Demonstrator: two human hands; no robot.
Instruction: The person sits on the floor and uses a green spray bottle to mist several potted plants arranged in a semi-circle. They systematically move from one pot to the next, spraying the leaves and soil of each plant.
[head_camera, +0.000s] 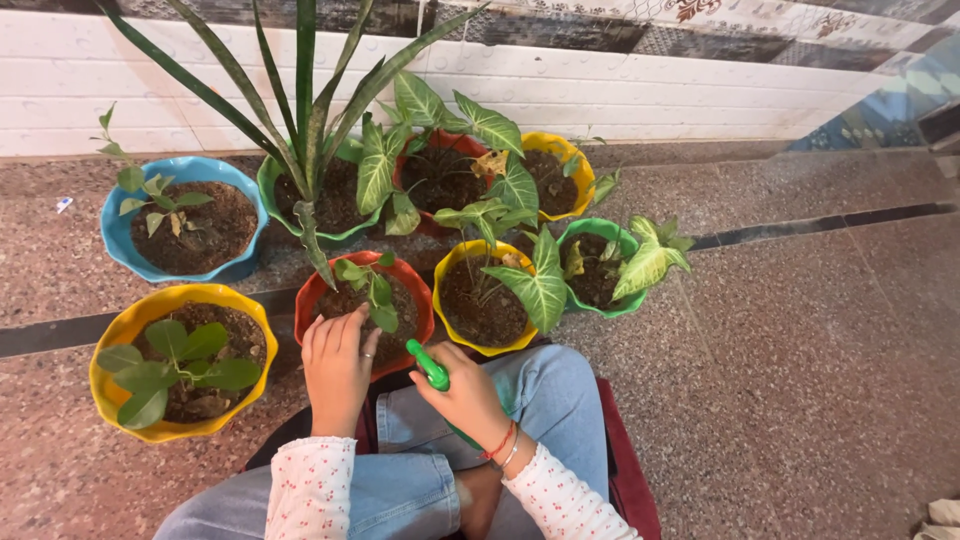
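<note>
8 pots (180, 360) ring both hands (337, 362).

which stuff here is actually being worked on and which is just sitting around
In hand:
left hand touching the red pot with its small plant
right hand holding a green spray bottle

Just about:
blue pot
large yellow pot
small yellow pot
green pot

Left hand (337, 365) reaches forward, fingers (345, 325) spread downward; right hand (467, 397) is curled closed, wrist bent.

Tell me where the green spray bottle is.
Head view, low centre: the spray bottle is in the right hand, over the lap, just below the red pot.
</note>
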